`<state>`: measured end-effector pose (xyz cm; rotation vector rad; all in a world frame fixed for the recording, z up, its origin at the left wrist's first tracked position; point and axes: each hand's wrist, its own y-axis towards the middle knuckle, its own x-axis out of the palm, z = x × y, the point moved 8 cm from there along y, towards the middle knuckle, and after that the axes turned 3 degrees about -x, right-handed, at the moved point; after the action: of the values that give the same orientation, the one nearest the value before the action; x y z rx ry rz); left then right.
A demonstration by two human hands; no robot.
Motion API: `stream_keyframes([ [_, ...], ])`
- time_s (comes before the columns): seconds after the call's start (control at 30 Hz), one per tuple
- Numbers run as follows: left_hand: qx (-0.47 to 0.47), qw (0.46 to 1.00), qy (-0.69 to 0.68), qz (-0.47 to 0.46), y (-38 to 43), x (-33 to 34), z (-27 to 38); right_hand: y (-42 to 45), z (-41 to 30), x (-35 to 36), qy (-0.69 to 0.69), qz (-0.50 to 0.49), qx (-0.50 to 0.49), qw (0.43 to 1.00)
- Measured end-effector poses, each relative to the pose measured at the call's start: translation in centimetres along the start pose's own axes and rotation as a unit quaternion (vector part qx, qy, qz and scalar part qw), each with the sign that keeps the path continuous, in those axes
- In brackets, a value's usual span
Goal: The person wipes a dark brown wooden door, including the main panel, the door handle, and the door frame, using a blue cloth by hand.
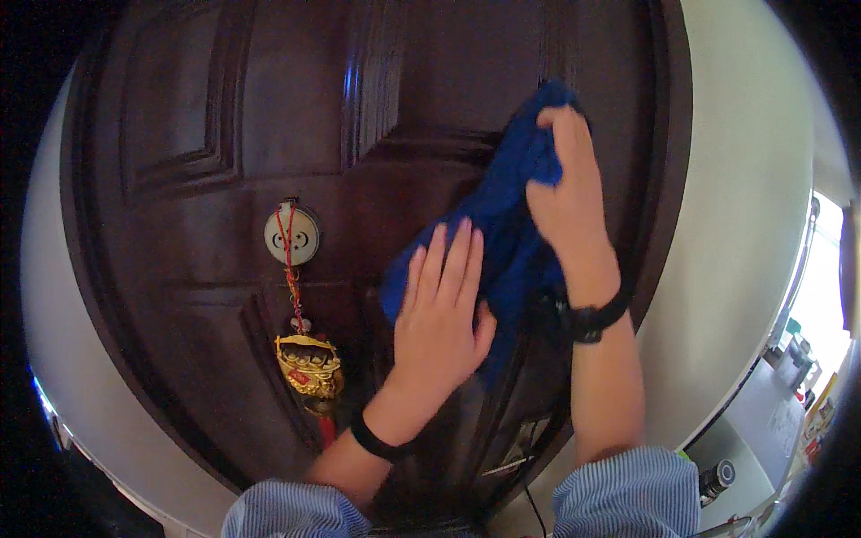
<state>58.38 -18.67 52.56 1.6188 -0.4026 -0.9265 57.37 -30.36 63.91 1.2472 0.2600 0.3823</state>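
Note:
A blue cloth [498, 181] is spread slantwise against a dark brown panelled wooden door [444, 81]. My left hand [440, 309] lies flat on the lower left part of the cloth, its fingers stretched upward and the thumb out to the side. Higher up and to the right, my right hand [572, 181] has its fingers bent over the cloth's upper end, with some fabric bunched between fingers and thumb. The right palm is turned away from me and hidden. Behind the hands, part of the cloth's lower edge is dark and hard to make out.
A round pale disc [292, 237] with moon and star cut-outs is fixed to the door. From it a gold basket-shaped ornament [309, 366] hangs on a red cord. Pale wall [740, 168] borders the door; at lower right stand a white cabinet [753, 417] and a dark cylindrical container [717, 479].

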Motion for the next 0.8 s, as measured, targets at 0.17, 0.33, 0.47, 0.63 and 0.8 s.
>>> stream_keyframes([
  [0.17, 0.03, 0.992, 0.032, 0.117, 5.5, -2.7, -0.8, 6.4, 1.1, 0.7, -0.025, -0.023, 0.007, 0.999],
  [0.33, 0.029, 0.994, 0.049, 0.095, 4.9, -2.9, -0.6, 4.3, -0.1, 0.0, -0.001, -0.06, 0.032, 0.998],
  [0.47, 0.024, 0.998, 0.047, 0.043, 1.2, -1.1, -0.7, -2.8, -3.0, 0.1, -0.042, -0.114, 0.04, 0.992],
  [0.63, 0.044, 0.996, 0.054, 0.056, 3.3, -1.7, -0.9, -0.6, -1.7, 0.0, -0.03, -0.06, -0.016, 0.998],
  [0.8, 0.066, 0.985, 0.04, 0.157, 7.0, -3.0, -0.1, 10.3, 2.1, 0.5, -0.057, -0.051, -0.055, 0.996],
])
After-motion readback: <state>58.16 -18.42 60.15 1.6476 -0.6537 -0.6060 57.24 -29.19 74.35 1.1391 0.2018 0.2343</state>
